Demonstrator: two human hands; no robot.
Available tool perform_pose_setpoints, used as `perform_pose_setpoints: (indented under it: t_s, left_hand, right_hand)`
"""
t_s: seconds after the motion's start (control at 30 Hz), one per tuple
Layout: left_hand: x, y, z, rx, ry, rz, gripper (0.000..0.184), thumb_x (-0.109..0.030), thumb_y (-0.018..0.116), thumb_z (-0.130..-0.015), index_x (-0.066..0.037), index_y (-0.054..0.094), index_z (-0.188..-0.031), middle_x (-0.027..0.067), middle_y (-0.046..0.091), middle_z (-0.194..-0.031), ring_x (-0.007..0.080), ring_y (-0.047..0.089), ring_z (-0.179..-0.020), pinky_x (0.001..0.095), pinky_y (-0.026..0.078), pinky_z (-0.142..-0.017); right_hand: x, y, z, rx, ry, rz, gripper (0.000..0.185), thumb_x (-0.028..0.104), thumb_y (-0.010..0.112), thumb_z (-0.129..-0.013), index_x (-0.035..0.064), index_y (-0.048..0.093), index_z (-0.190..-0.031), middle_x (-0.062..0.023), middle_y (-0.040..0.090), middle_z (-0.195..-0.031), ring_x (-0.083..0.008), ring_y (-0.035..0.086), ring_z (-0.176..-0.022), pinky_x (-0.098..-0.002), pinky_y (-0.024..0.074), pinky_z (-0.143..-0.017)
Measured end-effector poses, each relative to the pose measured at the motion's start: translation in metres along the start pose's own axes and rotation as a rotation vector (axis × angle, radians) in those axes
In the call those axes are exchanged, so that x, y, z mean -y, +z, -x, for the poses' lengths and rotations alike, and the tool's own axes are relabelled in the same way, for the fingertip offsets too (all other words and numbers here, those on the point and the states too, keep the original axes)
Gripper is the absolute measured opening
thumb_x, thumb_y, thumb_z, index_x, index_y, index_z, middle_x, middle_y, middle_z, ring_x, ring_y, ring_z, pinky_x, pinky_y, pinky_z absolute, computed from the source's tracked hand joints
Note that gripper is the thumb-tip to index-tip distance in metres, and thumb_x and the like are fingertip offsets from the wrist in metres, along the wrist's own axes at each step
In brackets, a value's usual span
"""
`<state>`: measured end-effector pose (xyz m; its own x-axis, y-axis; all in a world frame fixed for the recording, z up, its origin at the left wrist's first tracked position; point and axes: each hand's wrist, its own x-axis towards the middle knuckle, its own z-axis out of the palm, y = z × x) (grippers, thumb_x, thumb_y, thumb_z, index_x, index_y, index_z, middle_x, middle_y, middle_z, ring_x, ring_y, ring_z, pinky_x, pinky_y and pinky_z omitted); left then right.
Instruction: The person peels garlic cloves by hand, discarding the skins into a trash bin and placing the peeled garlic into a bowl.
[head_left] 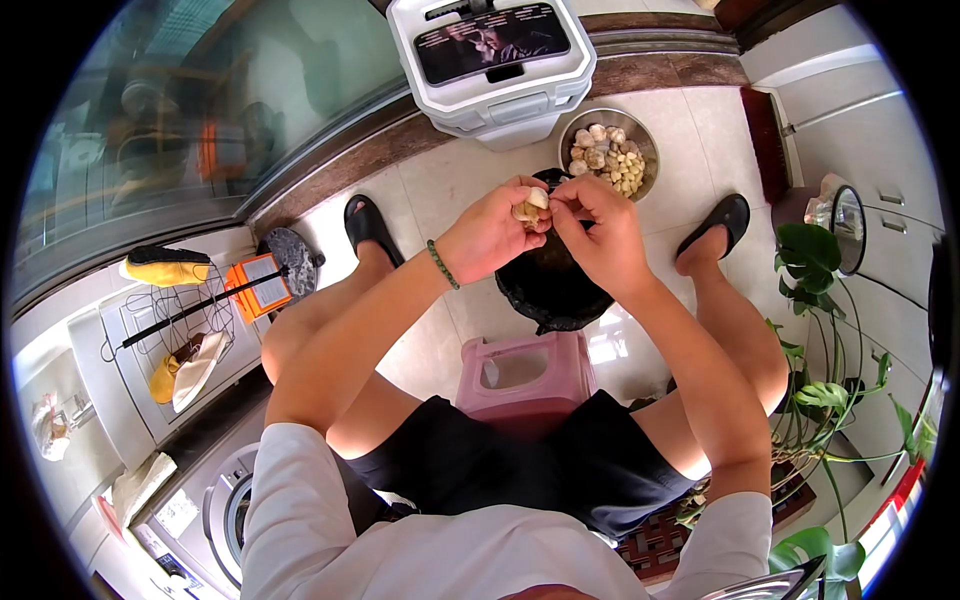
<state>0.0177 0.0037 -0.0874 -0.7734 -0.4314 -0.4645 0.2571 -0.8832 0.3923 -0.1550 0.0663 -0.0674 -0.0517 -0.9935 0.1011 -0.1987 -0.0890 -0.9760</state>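
A partly peeled garlic bulb [530, 206] rests in my left hand [487, 232], whose fingers are wrapped round it; a pale bare clove shows at its top. My right hand [603, 232] pinches at the bulb's right edge with thumb and forefinger, and the exact contact is partly hidden by the fingers. Below both hands stands a bin lined with a black bag [550, 290]. Just beyond them, a metal bowl [655, 165] on the floor holds whole garlic bulbs [597, 145] and peeled cloves [625, 172].
Between my legs is a pink plastic stool [525, 375]. A grey-white box [510, 110] with a phone [492, 45] on its lid stands at the far side. Leafy plants [810, 260] and white cabinets [860, 140] line the right. At left are a wire rack [190, 310] and a washing machine [215, 510].
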Motion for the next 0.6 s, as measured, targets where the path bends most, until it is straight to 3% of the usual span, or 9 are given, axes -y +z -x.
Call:
perform_pose_setpoints:
  t_s: [0.1,0.17,0.3,0.37,0.47,0.53,0.6]
  left_hand:
    - [0.0,0.002,0.0,-0.002,-0.01,-0.04,0.018,-0.022,0.043,-0.1,-0.012,0.051,-0.112,0.0001,0.055,-0.096,0.0119,0.052,-0.089,0.0293,0.043,-0.081]
    - [0.0,0.002,0.0,-0.015,-0.019,-0.067,0.019,-0.022,0.042,-0.1,-0.012,0.051,-0.113,0.0,0.054,-0.096,0.011,0.051,-0.089,0.0288,0.043,-0.081]
    - [0.001,0.003,-0.001,-0.039,-0.025,-0.219,0.027,-0.032,0.043,-0.103,-0.011,0.052,-0.117,-0.0014,0.053,-0.095,0.0089,0.05,-0.088,0.0276,0.043,-0.08]
    - [0.001,0.006,0.0,-0.072,-0.013,-0.294,0.03,-0.036,0.043,-0.103,-0.011,0.052,-0.118,-0.0018,0.053,-0.094,0.0084,0.05,-0.087,0.0275,0.042,-0.08]
    - [0.005,0.015,0.002,-0.192,0.085,-0.392,0.031,-0.034,0.053,-0.1,-0.008,0.052,-0.116,-0.0022,0.053,-0.091,0.007,0.05,-0.085,0.0254,0.043,-0.077]
    - [0.01,0.015,0.002,-0.271,0.337,-0.723,0.033,-0.026,0.066,-0.094,-0.006,0.052,-0.116,-0.0018,0.054,-0.089,0.0061,0.05,-0.082,0.0231,0.044,-0.074]
    - [0.006,0.005,0.001,-0.251,0.362,-0.773,0.036,-0.024,0.069,-0.091,-0.005,0.052,-0.116,-0.0014,0.055,-0.09,0.006,0.051,-0.083,0.0222,0.044,-0.074]
  right_hand:
    - [0.001,-0.001,0.001,0.007,-0.015,0.039,0.006,-0.007,0.061,-0.085,-0.0056,0.058,-0.09,-0.0097,0.06,-0.085,-0.0156,0.065,-0.074,-0.0274,0.0559,-0.068]
    - [0.001,0.0,0.002,-0.022,-0.035,0.147,0.009,-0.003,0.065,-0.079,-0.0017,0.057,-0.083,-0.0107,0.058,-0.079,-0.022,0.063,-0.065,-0.0313,0.0526,-0.06]
    - [0.004,0.0,0.001,-0.037,-0.053,0.244,0.01,0.0,0.066,-0.078,-0.0006,0.056,-0.082,-0.0109,0.057,-0.076,-0.024,0.061,-0.063,-0.0326,0.0512,-0.059]
    - [-0.001,0.002,0.002,-0.075,0.059,0.175,0.009,0.001,0.065,-0.079,-0.0013,0.056,-0.082,-0.0106,0.058,-0.073,-0.0214,0.061,-0.062,-0.0313,0.0506,-0.059]
    - [-0.001,0.001,0.002,-0.086,0.163,0.101,0.009,0.002,0.063,-0.08,-0.0023,0.056,-0.082,-0.0102,0.058,-0.071,-0.018,0.059,-0.061,-0.0294,0.0491,-0.058]
    - [-0.007,0.002,0.003,-0.091,0.194,0.048,0.008,0.002,0.063,-0.081,-0.0025,0.056,-0.083,-0.009,0.058,-0.071,-0.0156,0.058,-0.062,-0.0281,0.0485,-0.058]
    - [-0.011,0.004,0.004,-0.094,0.225,-0.007,0.008,0.003,0.062,-0.082,-0.0028,0.056,-0.083,-0.0079,0.058,-0.07,-0.0132,0.058,-0.062,-0.0269,0.0478,-0.059]
